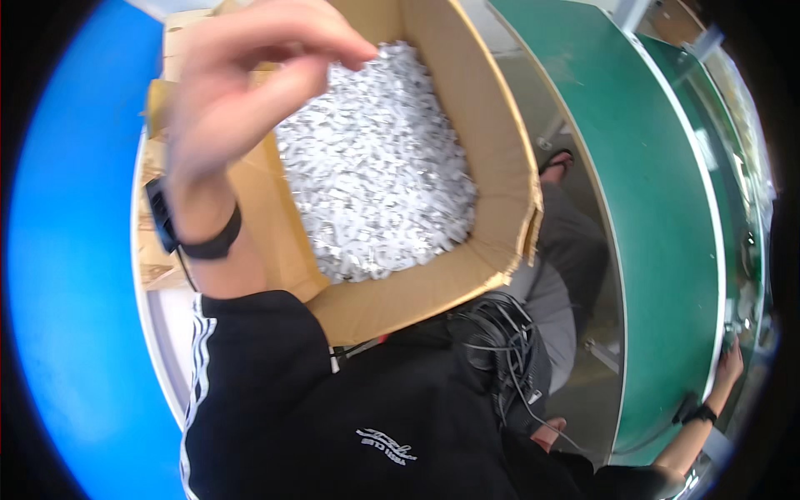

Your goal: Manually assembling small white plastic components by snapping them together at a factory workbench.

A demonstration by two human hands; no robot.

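My left hand (258, 79) is raised over the left part of an open cardboard box (500, 150), blurred by motion. Its fingers are curved, and the thumb tip sits apart from the index fingertip; nothing shows between them. Below it, the box holds a heap of small white pieces (383, 167) with shiny glints, too small to name. Far to the right, my right hand (730, 364) reaches to the outer edge of the green tabletop, by some clear or shiny things (742, 312). Its fingers are too small to read. Both wrists wear black bands.
A long green table (667, 208) with a white edge strip curves along the right. Blue surface (75, 250) fills the left side. Black cables (508, 342) lie coiled on my lap under the box's near corner. A sandalled foot (558, 162) shows beneath the table.
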